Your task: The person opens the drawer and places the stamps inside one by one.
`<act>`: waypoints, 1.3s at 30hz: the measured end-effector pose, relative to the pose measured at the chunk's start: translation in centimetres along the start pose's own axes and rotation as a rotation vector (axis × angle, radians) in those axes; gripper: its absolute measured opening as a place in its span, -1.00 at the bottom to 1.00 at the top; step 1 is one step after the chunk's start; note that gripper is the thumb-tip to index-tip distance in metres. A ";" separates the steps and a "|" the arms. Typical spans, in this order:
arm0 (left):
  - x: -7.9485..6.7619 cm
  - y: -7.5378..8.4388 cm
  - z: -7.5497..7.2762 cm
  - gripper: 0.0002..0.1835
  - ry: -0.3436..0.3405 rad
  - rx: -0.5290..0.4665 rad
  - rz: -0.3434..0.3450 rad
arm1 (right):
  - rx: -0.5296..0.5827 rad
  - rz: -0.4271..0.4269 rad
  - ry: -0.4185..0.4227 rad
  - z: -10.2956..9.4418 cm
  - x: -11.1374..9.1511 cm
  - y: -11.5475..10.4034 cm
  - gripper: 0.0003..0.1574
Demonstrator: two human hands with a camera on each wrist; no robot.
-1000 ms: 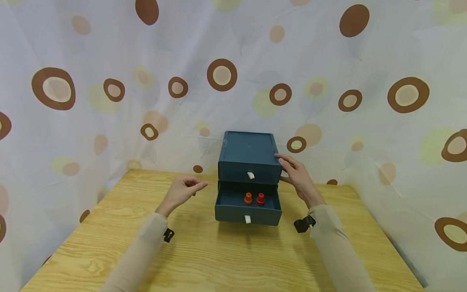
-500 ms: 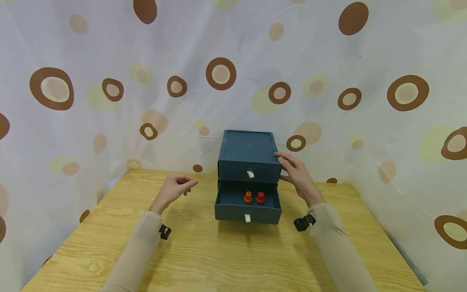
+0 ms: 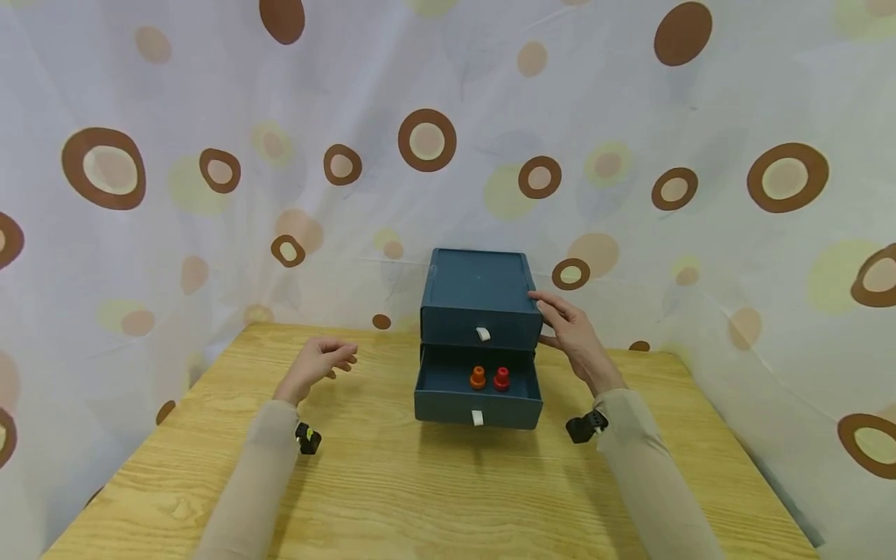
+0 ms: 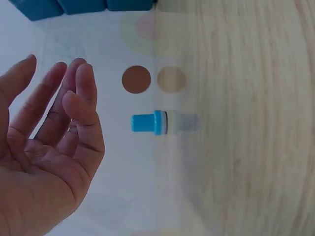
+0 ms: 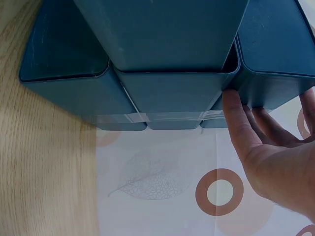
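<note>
In the head view, my left hand (image 3: 322, 365) hovers above the table, left of a dark blue drawer cabinet (image 3: 479, 280), with loosely bent fingers and nothing held. A light blue stepped peg (image 4: 147, 123) stands on the table near that hand in the left wrist view; the head view does not show it. My right hand (image 3: 577, 342) rests on the cabinet's right side, its fingers fairly straight along the upper box in the right wrist view. The pulled-out drawer (image 3: 479, 410) below holds an orange peg (image 3: 477, 379) and a red peg (image 3: 501, 379), both upright.
A white pull tab (image 3: 483, 334) marks the top drawer, which is pushed in. The right wrist view shows a third box (image 5: 64, 49) underneath the pulled-out one. Behind the wooden table (image 3: 392, 490) hangs a white cloth (image 3: 476, 78) with brown and yellow circles.
My left hand has moved left, away from the cabinet, and its fingers have loosened. The right hand, the drawer and both pegs inside stay where they were.
</note>
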State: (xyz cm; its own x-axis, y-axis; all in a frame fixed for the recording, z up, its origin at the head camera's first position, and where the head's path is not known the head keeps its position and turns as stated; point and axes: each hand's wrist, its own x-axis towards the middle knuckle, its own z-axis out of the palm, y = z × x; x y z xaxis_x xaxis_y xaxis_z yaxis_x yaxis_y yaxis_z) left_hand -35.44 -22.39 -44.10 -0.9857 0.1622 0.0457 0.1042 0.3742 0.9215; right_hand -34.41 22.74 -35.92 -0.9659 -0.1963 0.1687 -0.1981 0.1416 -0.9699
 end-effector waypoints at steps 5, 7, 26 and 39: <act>-0.1 -1.1 -0.3 -0.49 0.008 -0.010 -0.034 | -0.002 0.005 -0.003 0.0 -0.2 0.1 -0.30; 0.0 -1.3 -0.3 -0.48 0.025 -0.036 -0.056 | -0.004 0.006 0.002 0.0 -0.2 0.1 -0.30; 2.3 -2.8 0.3 -0.53 0.221 -0.128 -0.172 | 0.000 0.004 0.010 0.0 -0.1 -0.2 -0.33; 3.4 -3.7 0.8 -0.52 0.203 -0.137 -0.164 | -0.003 0.006 0.009 -0.1 -0.1 -0.2 -0.33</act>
State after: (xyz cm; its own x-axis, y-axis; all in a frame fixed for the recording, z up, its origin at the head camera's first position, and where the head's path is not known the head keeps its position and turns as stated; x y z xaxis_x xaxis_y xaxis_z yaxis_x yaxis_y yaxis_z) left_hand -39.12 -22.53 -47.64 -0.9957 -0.0812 -0.0452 -0.0643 0.2510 0.9659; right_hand -34.30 22.81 -35.72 -0.9685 -0.1871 0.1642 -0.1926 0.1453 -0.9705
